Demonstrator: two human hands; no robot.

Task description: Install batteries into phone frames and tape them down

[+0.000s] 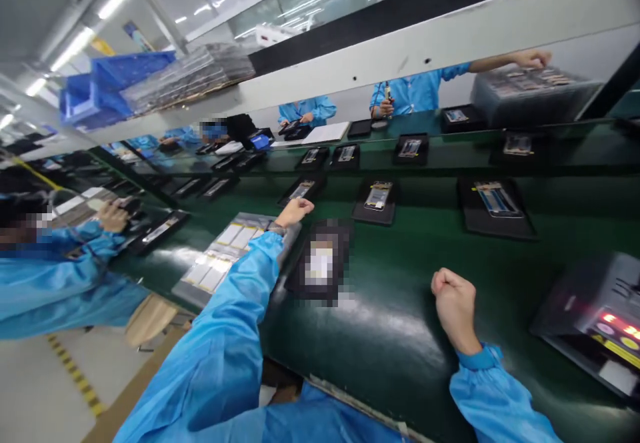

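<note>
My left hand (295, 212) is stretched forward over the far corner of a grey tray (187, 288) of flat white rectangular pieces (213, 273). Its fingers are curled together, and anything inside them is hidden. Just beyond it lies a black tray (286, 198) bearing an opened phone (303, 189). Closer to me, right of my left forearm, another black tray (299, 276) holds a pale-faced device (321, 263), partly pixelated. My right hand (454, 304) rests as a fist over the green bench, apart from the trays, with nothing visible in it.
More black trays with opened phones (379, 196) (497, 200) lie farther back on the green surface (390, 310). At right stands a dark machine (575, 303) with a red display. A co-worker's sleeve (55, 290) is at left; others work behind the shelf (320, 63).
</note>
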